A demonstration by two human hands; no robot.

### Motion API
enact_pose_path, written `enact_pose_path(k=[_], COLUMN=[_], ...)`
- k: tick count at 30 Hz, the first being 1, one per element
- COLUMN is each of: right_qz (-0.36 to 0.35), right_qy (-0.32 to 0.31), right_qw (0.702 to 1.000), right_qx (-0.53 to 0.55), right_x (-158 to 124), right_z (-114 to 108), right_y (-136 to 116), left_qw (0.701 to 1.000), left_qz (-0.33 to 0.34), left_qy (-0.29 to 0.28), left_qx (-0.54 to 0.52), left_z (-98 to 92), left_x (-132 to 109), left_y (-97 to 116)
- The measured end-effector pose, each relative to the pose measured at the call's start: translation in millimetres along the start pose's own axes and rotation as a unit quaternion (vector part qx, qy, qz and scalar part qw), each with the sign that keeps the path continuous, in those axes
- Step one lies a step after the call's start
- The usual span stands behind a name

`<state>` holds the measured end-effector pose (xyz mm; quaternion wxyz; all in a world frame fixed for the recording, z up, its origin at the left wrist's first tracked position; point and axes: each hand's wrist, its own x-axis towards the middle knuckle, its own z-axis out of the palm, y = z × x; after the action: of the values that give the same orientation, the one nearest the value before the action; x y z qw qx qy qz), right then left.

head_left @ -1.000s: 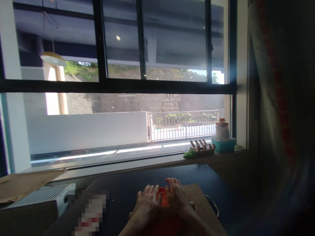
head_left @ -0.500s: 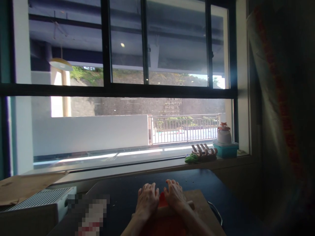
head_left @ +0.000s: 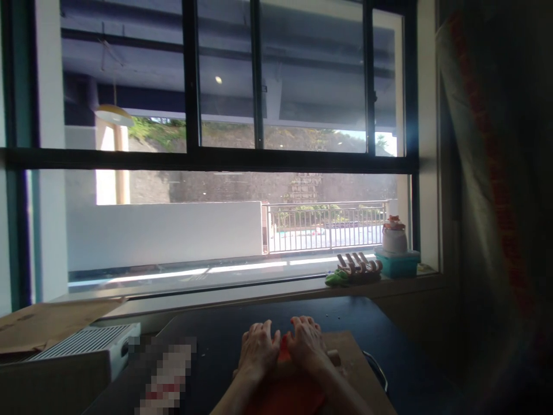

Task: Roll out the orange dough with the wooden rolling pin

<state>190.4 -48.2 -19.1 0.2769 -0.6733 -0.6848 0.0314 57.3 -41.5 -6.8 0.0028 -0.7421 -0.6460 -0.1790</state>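
Note:
My left hand (head_left: 260, 347) and my right hand (head_left: 306, 344) lie side by side, palms down, with fingers stretched forward and slightly apart. Beneath the palms and wrists runs a wooden rolling pin (head_left: 285, 370); one handle end (head_left: 333, 358) sticks out to the right of my right wrist. Neither hand has its fingers wrapped round the pin. Under it is a flat orange-red sheet (head_left: 287, 397), dough-like in look, whose material I cannot make out. This lies on a wooden board (head_left: 358, 374). My forearms cover part of the sheet.
The board rests on a dark table (head_left: 203, 323), with a curved metal handle (head_left: 377, 369) at its right. A blurred-out item (head_left: 166, 380) and a white slatted box (head_left: 86, 343) under brown cardboard (head_left: 52, 323) stand left. The windowsill holds a teal box (head_left: 396, 262), jar (head_left: 394, 237) and green item (head_left: 337, 278).
The rolling pin has shifted slightly forward, away from me, under my palms. Both hands keep nearly the same pose. The view has turned a little to the left.

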Motion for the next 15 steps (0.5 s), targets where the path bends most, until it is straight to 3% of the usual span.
enact_pose_path(k=[7,15], right_qz=[0.036,0.0], right_qy=[-0.038,-0.022], right_qw=[0.999,0.999], right_qx=[0.003,-0.023], right_x=[23.9,-5.3], right_z=[3.0,-1.3], right_y=[4.1,0.1], left_qw=[1.0,0.999], left_qz=[-0.021,-0.025], left_qy=[-0.001,-0.021], left_qx=[0.006,-0.001], left_z=[1.1,-1.6], left_x=[18.7,-5.1], left_y=[-2.1,1.4])
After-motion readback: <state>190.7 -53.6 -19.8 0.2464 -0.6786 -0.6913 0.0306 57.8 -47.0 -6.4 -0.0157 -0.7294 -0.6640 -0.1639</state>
